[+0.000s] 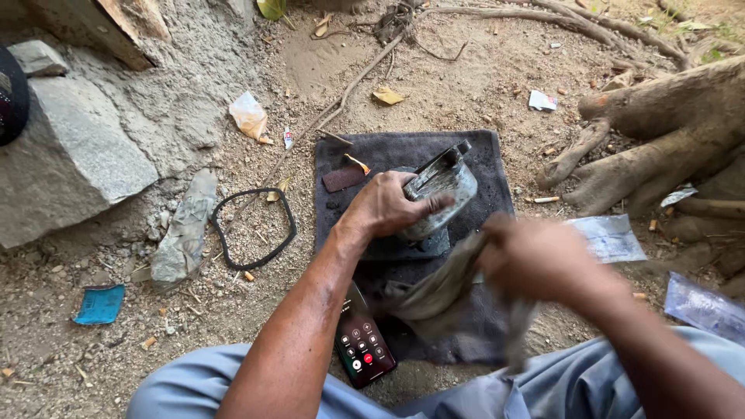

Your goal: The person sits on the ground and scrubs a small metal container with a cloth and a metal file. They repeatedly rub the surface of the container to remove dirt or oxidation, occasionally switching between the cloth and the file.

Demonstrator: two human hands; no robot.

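My left hand (392, 206) grips a dull grey metal part (442, 190) that stands tilted on a dark grey mat (489, 167) on the dirt. The hand's fingers wrap over the part's near side. My right hand (535, 260), blurred, holds a dirty grey rag (438, 291) that hangs down just in front of the part. A small brown rectangular piece (343, 178) lies on the mat to the left of the left hand.
A phone (362, 345) with a lit screen rests on my knee. A black rubber ring (252, 229) lies on the dirt at left, near rocks (74, 159) and a blue scrap (101, 304). Tree roots (660, 132) and plastic wrappers (609, 237) lie at right.
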